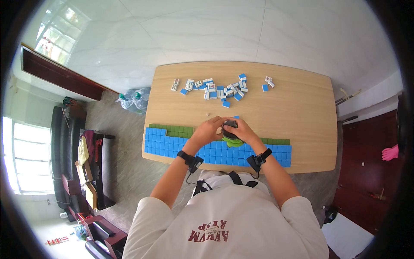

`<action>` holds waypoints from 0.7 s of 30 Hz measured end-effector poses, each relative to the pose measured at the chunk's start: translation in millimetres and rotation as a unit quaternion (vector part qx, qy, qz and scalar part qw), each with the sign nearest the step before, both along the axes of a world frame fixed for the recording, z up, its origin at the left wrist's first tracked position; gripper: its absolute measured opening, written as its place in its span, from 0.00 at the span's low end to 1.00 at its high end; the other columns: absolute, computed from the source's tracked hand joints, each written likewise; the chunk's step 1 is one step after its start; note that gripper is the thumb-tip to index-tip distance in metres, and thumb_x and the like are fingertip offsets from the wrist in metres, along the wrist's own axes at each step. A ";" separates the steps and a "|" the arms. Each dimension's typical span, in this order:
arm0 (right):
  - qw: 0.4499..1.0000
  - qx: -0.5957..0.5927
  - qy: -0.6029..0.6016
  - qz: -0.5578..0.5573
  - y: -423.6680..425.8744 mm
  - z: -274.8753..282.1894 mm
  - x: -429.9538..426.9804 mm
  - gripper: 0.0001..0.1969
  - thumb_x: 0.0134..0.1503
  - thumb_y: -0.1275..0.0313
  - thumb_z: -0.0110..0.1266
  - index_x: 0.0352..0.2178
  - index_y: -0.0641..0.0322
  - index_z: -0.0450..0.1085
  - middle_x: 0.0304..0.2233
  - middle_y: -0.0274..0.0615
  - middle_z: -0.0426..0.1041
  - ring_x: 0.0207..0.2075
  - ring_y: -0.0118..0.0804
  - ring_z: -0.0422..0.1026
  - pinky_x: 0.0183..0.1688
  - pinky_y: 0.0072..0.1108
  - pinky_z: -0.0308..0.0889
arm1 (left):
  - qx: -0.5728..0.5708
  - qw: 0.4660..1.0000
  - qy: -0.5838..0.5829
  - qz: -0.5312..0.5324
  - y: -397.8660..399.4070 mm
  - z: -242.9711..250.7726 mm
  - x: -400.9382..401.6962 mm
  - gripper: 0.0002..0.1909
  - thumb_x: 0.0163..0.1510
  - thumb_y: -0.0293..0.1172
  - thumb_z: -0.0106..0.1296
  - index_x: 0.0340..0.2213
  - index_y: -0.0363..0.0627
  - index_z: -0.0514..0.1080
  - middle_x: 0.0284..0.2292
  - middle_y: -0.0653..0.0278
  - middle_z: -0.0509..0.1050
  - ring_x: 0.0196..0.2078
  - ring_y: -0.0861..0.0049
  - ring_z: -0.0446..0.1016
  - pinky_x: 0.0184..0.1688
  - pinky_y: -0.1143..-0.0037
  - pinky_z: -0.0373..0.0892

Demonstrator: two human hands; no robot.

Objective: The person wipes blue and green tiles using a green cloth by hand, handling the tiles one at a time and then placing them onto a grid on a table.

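Over the near part of the table, my left hand [208, 131] and my right hand [245, 131] meet around a small dark grey object with a bright green lower part [233, 142]. My right thumb presses on its dark grey face. The left fingers curl to its other side. What exactly it is cannot be told. Below the hands lies a long block of blue-backed mahjong tiles [213, 154] in close rows. Green-backed tiles [181, 131] line its far edge, partly hidden by my hands. One blue tile [236, 117] shows just beyond my fingers.
Loose mahjong tiles [223, 90] lie scattered on the far half of the wooden table [297, 106], with a few more tiles [265, 87] to the right. A small pale bit [208, 114] sits mid-table. Large plastic bottles [134, 99] stand on the floor at left.
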State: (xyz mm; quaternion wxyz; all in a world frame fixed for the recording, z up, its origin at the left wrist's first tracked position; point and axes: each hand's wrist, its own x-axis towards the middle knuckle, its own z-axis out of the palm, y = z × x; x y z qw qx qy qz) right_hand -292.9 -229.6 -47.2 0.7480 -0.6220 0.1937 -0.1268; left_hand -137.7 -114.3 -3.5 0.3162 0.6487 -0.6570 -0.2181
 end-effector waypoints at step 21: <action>0.989 -0.151 -0.006 0.008 -9.2 2.1 -14.5 0.20 0.59 0.68 0.54 0.51 0.60 0.64 0.39 0.38 0.73 0.42 0.28 0.70 0.47 0.22 0.66 | -0.028 0.998 -0.060 -0.005 1.7 10.2 -18.3 0.28 0.39 0.23 0.60 0.47 0.42 0.69 0.43 0.55 0.72 0.45 0.57 0.71 0.47 0.66 0.70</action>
